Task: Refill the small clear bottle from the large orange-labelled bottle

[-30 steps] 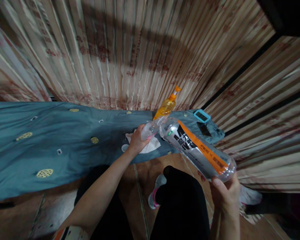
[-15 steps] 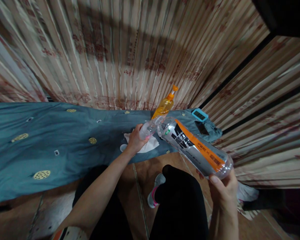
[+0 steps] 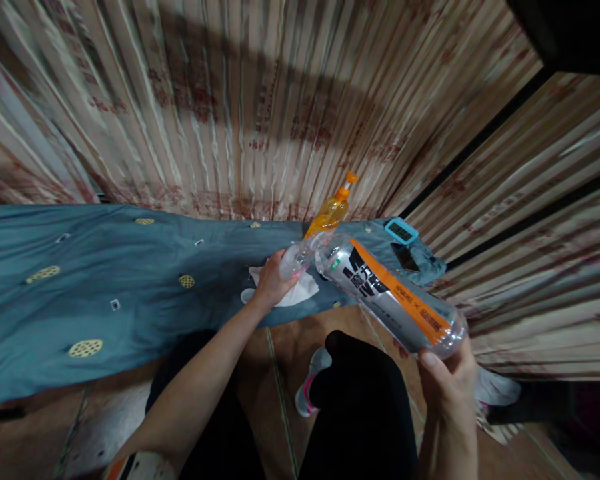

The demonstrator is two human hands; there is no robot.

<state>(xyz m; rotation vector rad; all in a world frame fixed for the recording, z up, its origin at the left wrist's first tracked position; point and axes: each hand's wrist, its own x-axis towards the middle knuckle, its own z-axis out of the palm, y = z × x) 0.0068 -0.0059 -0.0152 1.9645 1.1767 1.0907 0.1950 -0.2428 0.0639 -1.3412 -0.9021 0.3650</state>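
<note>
While both hands work over the blue cloth's near edge, the scene reads as follows.

Large bottle: a clear plastic bottle [image 3: 390, 299] with a grey, black and orange label lies tilted, its base low at the right and its mouth raised toward the left, above the person's dark-clad knees.

Right hand: the right hand [image 3: 447, 380] is closed around the large bottle's base from below, thumb laid over the end of it.

Small bottle: a small clear bottle [image 3: 296, 258] sits slanted just left of the large one's mouth; the two openings are close together, though whether they touch cannot be told.

Left hand: the left hand [image 3: 270, 283] is wrapped around the lower part of the small bottle, fingers curled shut on it, and hovers above a white tissue [image 3: 300, 291].

Cloth: a blue patterned cloth [image 3: 105, 280] covers the surface, the tissue lying near its front edge.

Behind the bottles: an orange pump bottle [image 3: 330, 210] stands just beyond the two mouths.

Far right of the cloth: a small teal timer [image 3: 401, 231] and a dark phone [image 3: 405, 256] lie side by side, well apart from both hands.

Backdrop: a striped curtain [image 3: 260, 120].
</note>
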